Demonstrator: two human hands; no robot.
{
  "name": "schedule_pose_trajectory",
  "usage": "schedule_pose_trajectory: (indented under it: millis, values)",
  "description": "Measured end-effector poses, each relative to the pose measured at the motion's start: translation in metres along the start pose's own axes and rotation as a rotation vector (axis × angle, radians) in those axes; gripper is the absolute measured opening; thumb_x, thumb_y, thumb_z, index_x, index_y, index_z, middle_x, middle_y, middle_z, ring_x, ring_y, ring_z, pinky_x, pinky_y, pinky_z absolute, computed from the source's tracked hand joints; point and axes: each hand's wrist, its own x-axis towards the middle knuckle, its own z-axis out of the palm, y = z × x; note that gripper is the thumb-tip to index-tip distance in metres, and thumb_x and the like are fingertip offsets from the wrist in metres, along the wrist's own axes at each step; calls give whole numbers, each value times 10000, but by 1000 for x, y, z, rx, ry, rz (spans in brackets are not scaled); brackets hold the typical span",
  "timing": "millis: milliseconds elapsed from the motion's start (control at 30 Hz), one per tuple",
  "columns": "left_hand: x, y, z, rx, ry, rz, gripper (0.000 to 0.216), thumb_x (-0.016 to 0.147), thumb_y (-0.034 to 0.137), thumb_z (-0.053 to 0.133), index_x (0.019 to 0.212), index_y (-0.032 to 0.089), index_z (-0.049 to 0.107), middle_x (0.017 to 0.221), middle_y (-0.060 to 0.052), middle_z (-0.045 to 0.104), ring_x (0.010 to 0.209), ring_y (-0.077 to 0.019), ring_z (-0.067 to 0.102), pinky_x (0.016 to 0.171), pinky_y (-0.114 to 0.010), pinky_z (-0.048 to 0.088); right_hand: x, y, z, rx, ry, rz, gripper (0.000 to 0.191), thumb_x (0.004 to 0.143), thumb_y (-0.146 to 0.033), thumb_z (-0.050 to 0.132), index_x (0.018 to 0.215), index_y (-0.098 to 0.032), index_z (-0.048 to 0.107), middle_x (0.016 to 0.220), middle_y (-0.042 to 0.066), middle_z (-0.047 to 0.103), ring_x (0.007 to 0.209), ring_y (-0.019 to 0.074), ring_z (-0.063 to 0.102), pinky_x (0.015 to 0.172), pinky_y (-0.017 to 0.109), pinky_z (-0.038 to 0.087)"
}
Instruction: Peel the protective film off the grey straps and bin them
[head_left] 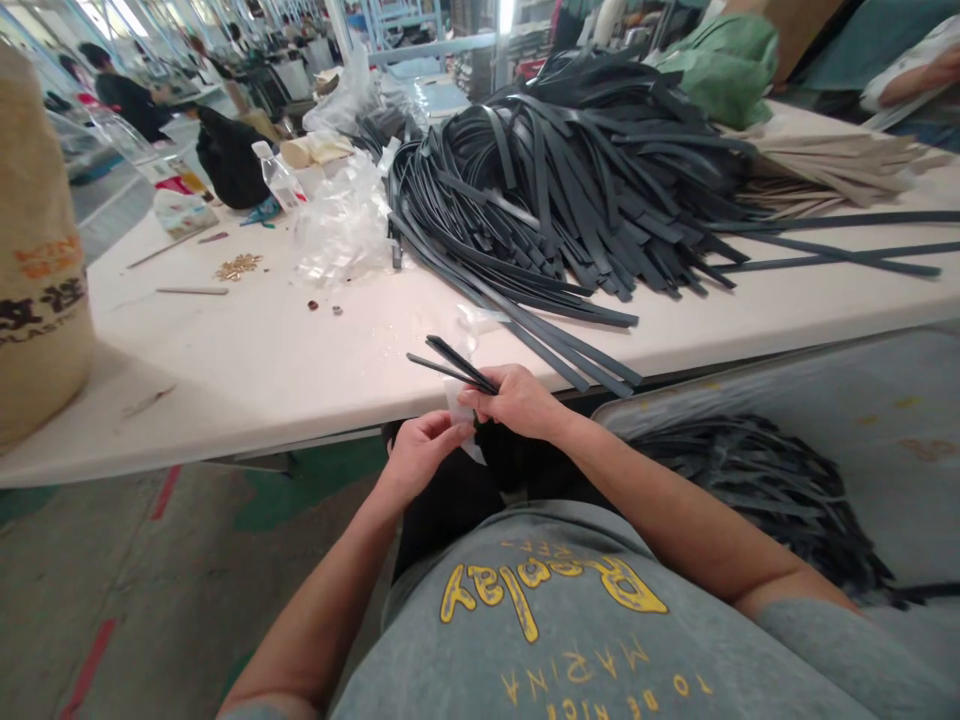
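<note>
- Centrally, just over the near edge of a pale table (300,390), a few thin dark strips (460,364) fan out from a seated person's right hand (521,400), pointing up and leftward.
- The right thumb and fingers are closed around the strips near their lower end.
- The left hand (426,452) is beside it, thumb and forefinger pinched together on a small white slip (457,399) that lies between the hands; whether the slip wraps the strips cannot be told.
- The strips look light, springy and smooth, so they would probably slide over one another; a grip across all of them, near the gathered end, seems surest.
- The slip looks thin and easily creased, best taken by an edge.
- Beyond lies a large heap of dark straps (555,190), next to crumpled clear plastic (341,220).
</note>
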Motion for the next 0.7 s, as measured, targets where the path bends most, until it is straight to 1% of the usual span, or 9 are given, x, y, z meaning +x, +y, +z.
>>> schedule_pose_trajectory:
  millis: [100,233,367,467,533,600,633,667,700]
  values:
    - [0,-4,9,-21,-1,-41,269,694,393,760,829,162,778,742,-51,740,661,-168,635,695,-287,499,1,4,-1,6,16,23,215,816,-344,616,736,-145,637,529,-36,585,467,88,492,503,215,401]
    - [-7,-13,12,-71,-55,-83,254,707,366,752,859,165,787,711,-54,725,609,-145,611,648,-268,492,1,7,-5,4,29,76,192,832,-321,611,773,-139,637,550,-32,577,494,89,485,512,211,396]
    - [-12,-15,12,-105,-110,-110,277,710,365,754,892,158,783,698,-58,716,596,-144,604,637,-272,495,-3,-1,-3,-45,8,37,198,850,-297,590,732,-140,619,564,-23,577,509,91,474,515,213,376]
    - [-21,-14,17,-132,-204,-150,296,711,373,754,892,141,782,690,-68,708,596,-151,606,647,-287,503,-7,-5,4,-99,-35,-28,295,852,-326,576,611,-156,561,506,-20,538,489,104,463,493,226,358]
    - [-24,-17,20,-164,-292,-188,336,707,424,752,868,131,785,677,-79,704,578,-164,609,642,-314,512,-6,0,10,-96,-77,6,327,859,-388,563,619,-168,539,519,-19,538,505,116,474,496,228,367]
    - [-23,-21,14,-165,-330,-156,339,686,424,773,862,135,791,753,-93,729,667,-197,651,730,-343,521,-2,9,18,0,-161,34,351,860,-481,560,689,-174,548,546,-24,531,508,114,463,500,225,377]
    - [-24,-23,5,-155,-306,-132,327,669,408,790,847,134,795,776,-98,737,721,-217,669,785,-356,519,-1,15,22,52,-211,74,383,845,-542,556,733,-175,560,534,-31,513,480,109,436,473,224,357]
    - [-27,-24,-8,-164,-248,-109,310,648,397,806,811,132,796,772,-99,741,748,-232,679,816,-364,517,0,21,27,89,-257,114,435,829,-606,541,775,-176,574,521,-36,495,455,107,413,449,224,335]
    - [-33,-24,-26,-199,-144,-84,289,620,391,824,756,137,793,744,-93,741,747,-239,686,819,-364,524,0,27,32,112,-296,147,492,816,-664,513,806,-177,582,507,-40,478,438,106,395,436,224,319]
